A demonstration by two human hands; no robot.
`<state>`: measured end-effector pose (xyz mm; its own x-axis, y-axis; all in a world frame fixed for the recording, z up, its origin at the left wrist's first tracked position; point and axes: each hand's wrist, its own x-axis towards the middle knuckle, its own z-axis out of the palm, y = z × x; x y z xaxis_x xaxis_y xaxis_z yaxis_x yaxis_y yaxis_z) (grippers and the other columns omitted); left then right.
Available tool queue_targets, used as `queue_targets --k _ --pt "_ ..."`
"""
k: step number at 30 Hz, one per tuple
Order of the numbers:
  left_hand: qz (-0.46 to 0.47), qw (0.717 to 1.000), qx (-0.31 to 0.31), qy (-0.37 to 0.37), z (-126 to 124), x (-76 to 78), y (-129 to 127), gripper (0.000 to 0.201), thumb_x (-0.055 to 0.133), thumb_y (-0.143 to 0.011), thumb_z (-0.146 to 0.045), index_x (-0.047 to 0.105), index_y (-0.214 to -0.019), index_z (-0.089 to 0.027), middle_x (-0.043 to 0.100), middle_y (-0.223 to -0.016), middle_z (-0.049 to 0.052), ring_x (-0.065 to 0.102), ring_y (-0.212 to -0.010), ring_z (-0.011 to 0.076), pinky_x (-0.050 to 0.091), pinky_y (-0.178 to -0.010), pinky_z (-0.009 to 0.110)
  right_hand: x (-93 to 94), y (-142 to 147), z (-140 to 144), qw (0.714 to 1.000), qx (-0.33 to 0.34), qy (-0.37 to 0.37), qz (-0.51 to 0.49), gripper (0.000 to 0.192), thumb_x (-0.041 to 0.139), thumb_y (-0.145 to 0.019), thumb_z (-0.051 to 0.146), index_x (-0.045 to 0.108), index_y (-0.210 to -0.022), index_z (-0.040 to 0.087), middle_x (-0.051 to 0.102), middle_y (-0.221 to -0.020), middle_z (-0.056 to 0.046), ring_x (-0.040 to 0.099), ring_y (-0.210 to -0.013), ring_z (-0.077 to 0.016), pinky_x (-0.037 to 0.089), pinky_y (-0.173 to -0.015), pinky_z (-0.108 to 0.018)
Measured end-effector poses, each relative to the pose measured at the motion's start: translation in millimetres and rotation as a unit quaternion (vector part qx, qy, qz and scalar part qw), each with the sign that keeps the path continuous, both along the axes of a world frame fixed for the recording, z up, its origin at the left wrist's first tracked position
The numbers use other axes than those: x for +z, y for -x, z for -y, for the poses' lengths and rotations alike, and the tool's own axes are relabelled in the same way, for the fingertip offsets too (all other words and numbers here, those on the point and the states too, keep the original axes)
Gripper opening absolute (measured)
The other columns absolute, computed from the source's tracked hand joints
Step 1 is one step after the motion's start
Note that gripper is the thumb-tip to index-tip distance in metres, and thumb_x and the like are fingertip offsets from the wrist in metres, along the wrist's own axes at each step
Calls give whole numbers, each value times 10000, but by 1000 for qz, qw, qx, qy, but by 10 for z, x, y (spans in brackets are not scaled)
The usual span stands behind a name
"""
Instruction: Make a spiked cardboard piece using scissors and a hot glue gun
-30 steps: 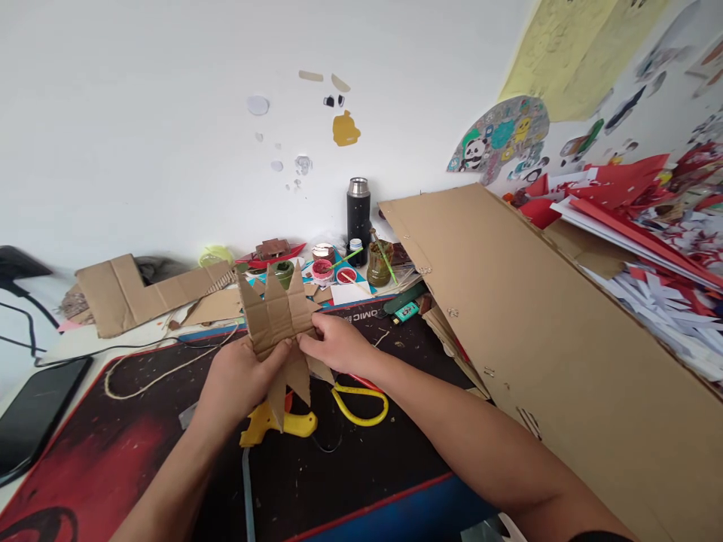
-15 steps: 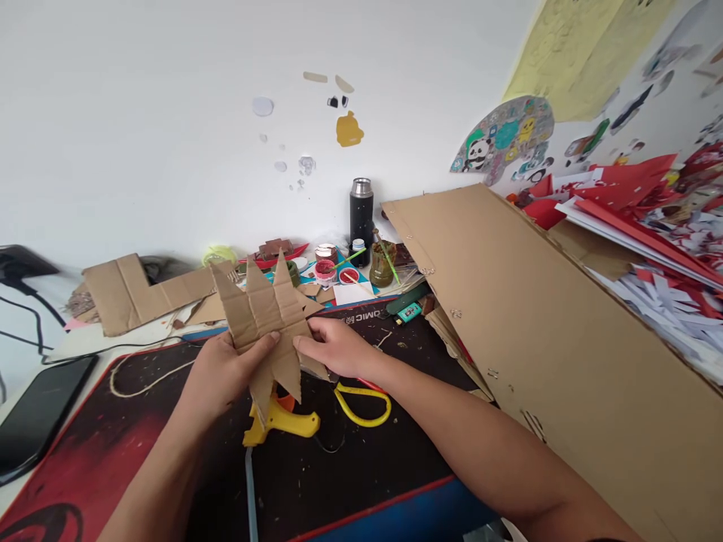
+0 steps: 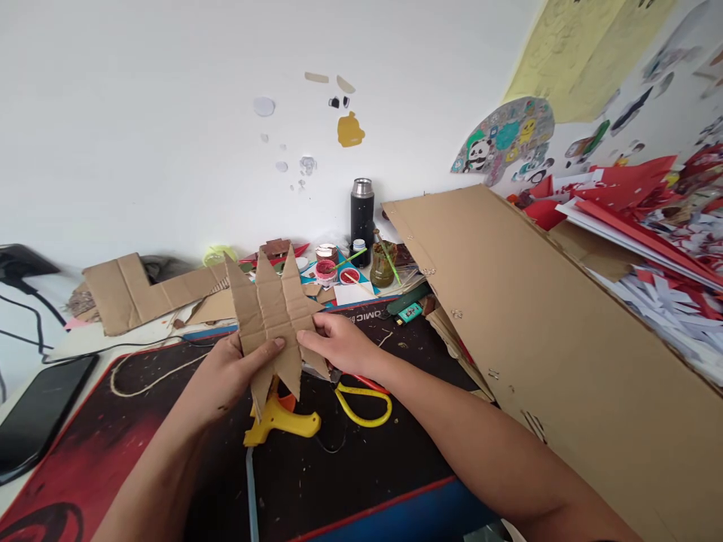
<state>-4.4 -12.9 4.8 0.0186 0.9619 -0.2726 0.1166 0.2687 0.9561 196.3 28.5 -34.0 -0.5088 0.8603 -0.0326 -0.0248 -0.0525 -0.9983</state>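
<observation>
Little can be read here. On the dark desk mat (image 3: 350, 459) that covers the counter, a line of pale capital letters runs along the far edge, at about one o'clock from the hands; the letters "OMIC" can be made out just right of the fingers, and the rest is hidden or too small to tell. The small green lighter (image 3: 407, 312), at two o'clock from the hands, bears a pale label whose print is too small to read. The round sticker board (image 3: 502, 135) on the wall at one o'clock shows cartoon figures, a panda among them, but no legible words.
</observation>
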Motion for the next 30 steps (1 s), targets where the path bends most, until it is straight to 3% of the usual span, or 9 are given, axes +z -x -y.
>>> queue_targets --k 6,14,17,21,23,25,27,30 --pt "-17 1000 4 8 28 75 -23 656 980 -547 -686 832 -974 -209 866 -862 119 799 -635 334 697 -611 422 -25 1 -3 1000 6 27 -5 143 724 -973 338 682 -951 203 720 -900 -9 639 -767 -180 480 -654 -260" --pt "-61 998 -22 -4 15 81 -67 611 937 -546 -703 817 -900 -219 862 -845 111 810 -700 367 691 -630 441 -95 3 -30 996 -14 -42 73 196 692 -976 358 639 -901 185 658 -835 8 554 -727 -150 395 -621 -243" --pt "-138 989 -28 -51 -2 37 -74 539 852 -624 -702 819 -887 -232 865 -858 99 817 -757 386 687 -677 455 -106 2 -40 992 -25 -68 105 198 685 -972 352 620 -877 190 630 -801 18 526 -715 -146 377 -627 -248" --pt "-300 944 -5 -134 -10 -15 -107 389 718 -734 -651 784 -749 -267 831 -741 68 804 -747 382 666 -709 444 -121 19 -33 977 -57 -110 176 208 701 -944 332 580 -829 209 605 -769 25 505 -700 -150 346 -627 -266" --pt "-279 952 -3 -123 -12 -17 -119 402 722 -727 -654 794 -779 -263 844 -775 69 811 -756 384 664 -688 437 -125 30 -23 971 -75 -123 190 268 701 -942 355 528 -788 220 560 -733 36 478 -684 -150 331 -618 -272" --pt "-200 976 -5 -91 -17 0 -126 460 773 -685 -668 813 -863 -245 868 -868 85 828 -823 397 676 -692 441 -127 40 -18 975 -82 -118 168 284 682 -955 370 509 -783 225 555 -730 36 488 -696 -157 347 -619 -270" --pt "-142 988 3 -67 -22 29 -129 508 829 -633 -671 807 -891 -234 871 -894 102 834 -863 412 688 -708 457 -129 48 -22 986 -72 -96 114 219 659 -973 351 555 -832 219 631 -798 15 562 -759 -174 407 -651 -266" --pt "-134 989 26 -62 -26 66 -120 535 861 -602 -683 795 -878 -230 862 -853 114 834 -865 421 696 -728 466 -124 54 -26 997 -38 -54 37 113 648 -997 314 635 -954 211 712 -900 -11 654 -826 -191 491 -709 -273"
